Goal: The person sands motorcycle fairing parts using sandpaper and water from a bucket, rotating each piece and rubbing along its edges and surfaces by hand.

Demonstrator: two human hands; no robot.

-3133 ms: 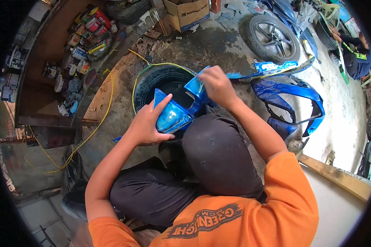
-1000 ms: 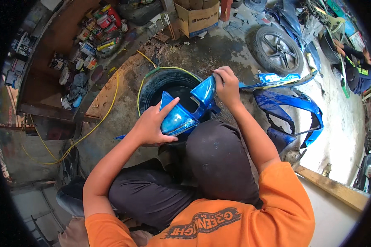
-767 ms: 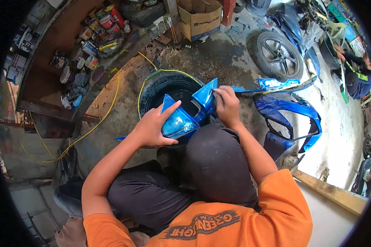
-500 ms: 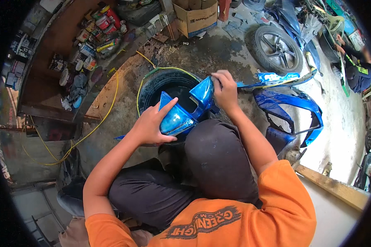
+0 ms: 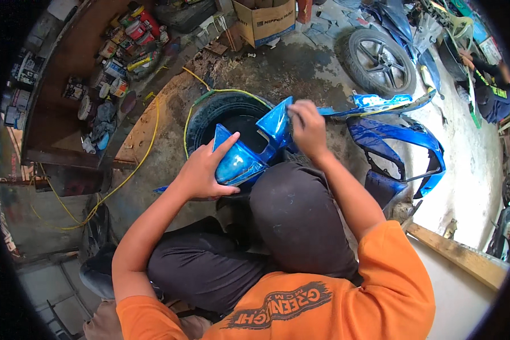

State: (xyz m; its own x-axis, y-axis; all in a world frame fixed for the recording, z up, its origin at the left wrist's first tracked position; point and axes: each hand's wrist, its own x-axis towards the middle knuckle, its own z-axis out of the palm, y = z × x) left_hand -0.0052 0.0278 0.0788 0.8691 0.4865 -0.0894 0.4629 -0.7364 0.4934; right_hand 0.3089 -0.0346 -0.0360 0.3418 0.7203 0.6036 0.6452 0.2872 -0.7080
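Note:
A glossy blue motorcycle fairing panel [image 5: 237, 164], pale and scuffed in its middle, is held above a black tub [image 5: 200, 120] with dark inside. My left hand [image 5: 200, 173] grips the panel's left part, thumb below and fingers across its face. At the right upper wing of the panel is my right hand [image 5: 309, 127], its fingers curled together and slightly blurred. What those fingers hold, if anything, is hidden. My bent knee [image 5: 292, 198] sits just below the panel and covers part of it.
A yellow hose [image 5: 154, 122] loops around the tub and leftward. More blue fairing pieces [image 5: 430, 148] lie to the right, below a motorcycle wheel [image 5: 378, 62]. Paint cans [image 5: 114, 68] crowd a wooden shelf [image 5: 56, 85] at left. Another person [image 5: 490, 93] is at far right.
My right hand has shifted slightly down along the panel's right wing, and its fingers now look blurred. My left hand keeps its grip. The whole view has moved slightly.

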